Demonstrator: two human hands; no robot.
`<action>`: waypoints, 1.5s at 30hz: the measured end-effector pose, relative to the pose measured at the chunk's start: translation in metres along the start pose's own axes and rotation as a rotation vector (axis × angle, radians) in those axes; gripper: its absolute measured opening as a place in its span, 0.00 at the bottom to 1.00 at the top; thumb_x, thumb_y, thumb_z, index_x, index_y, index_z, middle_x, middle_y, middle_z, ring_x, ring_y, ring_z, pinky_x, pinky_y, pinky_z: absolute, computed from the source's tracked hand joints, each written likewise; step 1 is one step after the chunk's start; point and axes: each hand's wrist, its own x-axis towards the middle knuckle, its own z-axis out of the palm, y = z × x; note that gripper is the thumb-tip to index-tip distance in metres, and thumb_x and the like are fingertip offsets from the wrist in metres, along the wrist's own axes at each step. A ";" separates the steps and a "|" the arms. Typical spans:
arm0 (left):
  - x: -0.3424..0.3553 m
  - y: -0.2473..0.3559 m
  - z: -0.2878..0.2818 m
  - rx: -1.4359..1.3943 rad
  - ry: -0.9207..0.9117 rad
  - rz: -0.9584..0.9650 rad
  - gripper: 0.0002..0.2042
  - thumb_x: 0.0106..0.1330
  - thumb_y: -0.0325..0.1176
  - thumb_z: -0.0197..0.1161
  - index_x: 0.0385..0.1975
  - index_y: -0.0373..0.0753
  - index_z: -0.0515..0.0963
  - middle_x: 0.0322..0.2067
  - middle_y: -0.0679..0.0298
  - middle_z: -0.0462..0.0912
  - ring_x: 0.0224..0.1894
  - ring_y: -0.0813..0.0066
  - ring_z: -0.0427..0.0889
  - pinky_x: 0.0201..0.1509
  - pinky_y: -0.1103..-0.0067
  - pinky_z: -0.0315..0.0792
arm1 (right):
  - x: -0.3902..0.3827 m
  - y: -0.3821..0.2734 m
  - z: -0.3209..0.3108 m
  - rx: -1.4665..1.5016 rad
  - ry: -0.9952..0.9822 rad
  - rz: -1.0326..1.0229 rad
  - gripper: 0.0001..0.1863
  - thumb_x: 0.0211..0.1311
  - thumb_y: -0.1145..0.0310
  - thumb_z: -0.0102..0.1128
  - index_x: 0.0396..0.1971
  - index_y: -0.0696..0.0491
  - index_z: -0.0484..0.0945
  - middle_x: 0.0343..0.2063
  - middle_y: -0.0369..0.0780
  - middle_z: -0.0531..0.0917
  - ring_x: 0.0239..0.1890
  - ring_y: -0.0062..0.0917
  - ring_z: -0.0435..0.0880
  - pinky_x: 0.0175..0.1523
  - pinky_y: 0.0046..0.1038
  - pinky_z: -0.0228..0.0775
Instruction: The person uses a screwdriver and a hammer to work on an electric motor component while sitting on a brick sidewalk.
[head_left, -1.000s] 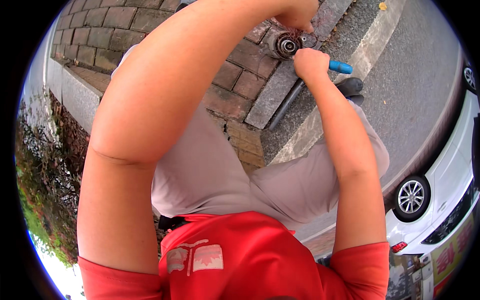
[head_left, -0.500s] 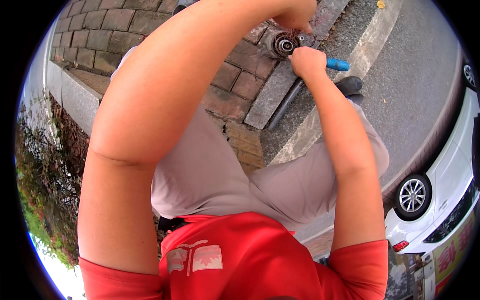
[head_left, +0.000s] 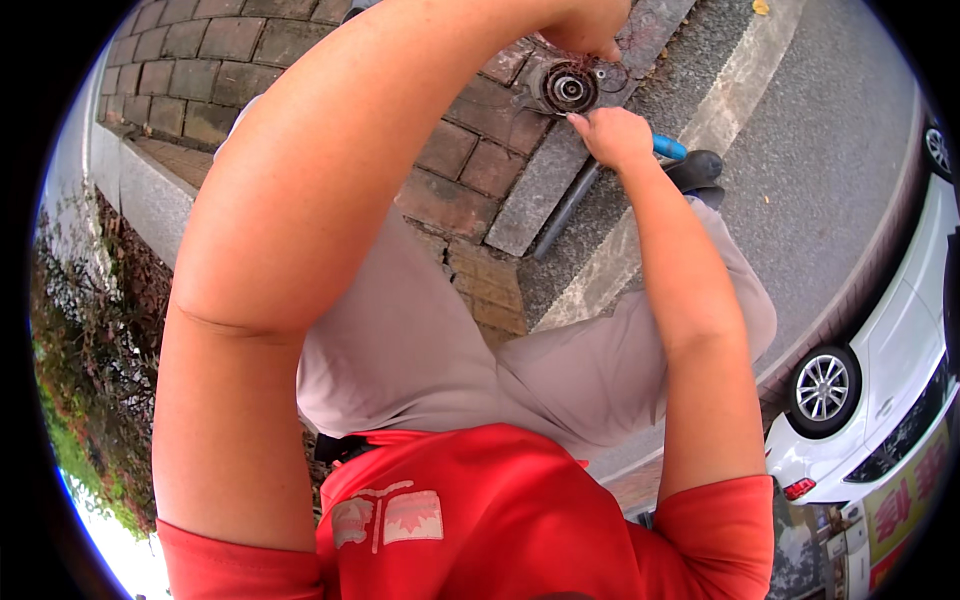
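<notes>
A round metal motor part with concentric rings and reddish copper-coloured windings lies on the stone kerb. My right hand is closed around a blue-handled screwdriver. The handle sticks out to the right of my fist, and the thin tip end sits by the part's lower edge. At the top edge of the view, my left hand is bent down over the far side of the part. Its fingers are curled and partly cut off, so what they grip is hidden. Thin loose wires spread around the part.
A dark metal pipe lies along the kerb beside the road. My dark shoe stands on the asphalt to the right. Brick paving is on the left. A white car is parked at far right.
My right hand has shifted slightly left and down, and the blue handle now tilts lower at its outer end. My left hand stays by the far side of the motor part.
</notes>
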 end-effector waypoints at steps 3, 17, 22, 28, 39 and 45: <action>0.000 0.001 -0.001 0.010 0.010 0.001 0.18 0.65 0.45 0.64 0.41 0.35 0.86 0.44 0.49 0.85 0.50 0.52 0.84 0.53 0.63 0.76 | 0.003 0.000 -0.007 -0.039 0.059 -0.005 0.27 0.72 0.44 0.48 0.36 0.53 0.87 0.39 0.44 0.88 0.43 0.40 0.88 0.48 0.43 0.77; 0.002 0.004 -0.004 -0.019 0.007 0.032 0.20 0.65 0.47 0.63 0.41 0.34 0.86 0.43 0.48 0.86 0.48 0.50 0.84 0.52 0.62 0.76 | 0.003 -0.014 -0.013 -0.137 -0.168 -0.013 0.22 0.71 0.47 0.52 0.43 0.50 0.86 0.44 0.40 0.88 0.50 0.36 0.86 0.53 0.40 0.76; -0.011 -0.002 -0.004 -0.004 0.023 0.004 0.20 0.64 0.47 0.63 0.40 0.34 0.86 0.42 0.47 0.85 0.47 0.50 0.84 0.52 0.62 0.77 | 0.002 -0.024 -0.025 -0.092 -0.097 -0.024 0.23 0.71 0.46 0.52 0.42 0.50 0.86 0.44 0.40 0.88 0.49 0.36 0.86 0.52 0.41 0.76; 0.015 -0.007 0.007 0.034 0.029 0.083 0.19 0.64 0.47 0.63 0.38 0.34 0.86 0.42 0.47 0.86 0.47 0.51 0.84 0.52 0.62 0.77 | 0.005 -0.009 -0.028 -0.132 -0.052 0.072 0.21 0.69 0.47 0.56 0.43 0.49 0.87 0.44 0.39 0.88 0.48 0.36 0.87 0.54 0.44 0.72; 0.010 -0.010 0.003 0.169 0.049 0.113 0.13 0.59 0.38 0.66 0.38 0.38 0.88 0.42 0.51 0.87 0.46 0.56 0.86 0.48 0.64 0.78 | 0.019 -0.018 -0.035 -0.190 -0.121 0.013 0.24 0.67 0.46 0.57 0.43 0.51 0.87 0.44 0.43 0.88 0.49 0.38 0.86 0.52 0.39 0.78; -0.009 -0.009 -0.013 -0.100 -0.006 0.043 0.13 0.63 0.37 0.65 0.44 0.41 0.87 0.45 0.55 0.87 0.49 0.58 0.85 0.52 0.64 0.77 | 0.030 -0.002 -0.020 -0.138 -0.132 -0.025 0.26 0.68 0.44 0.55 0.41 0.54 0.86 0.44 0.47 0.87 0.49 0.41 0.86 0.54 0.41 0.77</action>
